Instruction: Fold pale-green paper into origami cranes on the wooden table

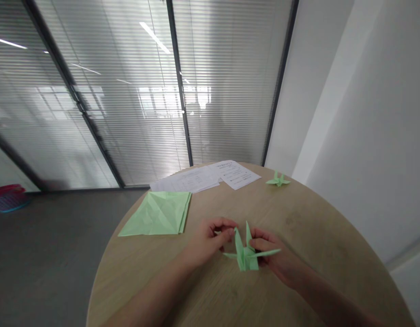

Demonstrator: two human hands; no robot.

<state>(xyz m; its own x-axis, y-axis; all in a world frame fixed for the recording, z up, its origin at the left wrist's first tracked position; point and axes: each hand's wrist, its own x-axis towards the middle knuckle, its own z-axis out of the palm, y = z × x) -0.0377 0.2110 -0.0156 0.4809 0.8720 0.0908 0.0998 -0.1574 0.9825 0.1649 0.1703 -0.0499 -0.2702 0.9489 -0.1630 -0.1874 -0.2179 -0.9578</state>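
Observation:
A light green origami crane [245, 258] is held above the round table, its two narrow points standing up and its wings spread to the sides. My right hand [269, 250] grips it from the right, fingers closed near the base of the right-hand point. With its thumb and fingers pinched, my left hand [218, 234] is at the tip of the left-hand point, which has a small bend. Some fingers of both hands are hidden behind the paper. Farther back on the right stands a smaller-looking second green origami crane [278, 180].
Creased green paper sheets [158, 213] lie stacked at the left of the wooden table [216, 290]. Printed white papers [235, 175] rest along its far edge. Beyond are a glass partition with blinds [226, 91] and a white wall [369, 136]. A red basket [8, 197] stands on the floor.

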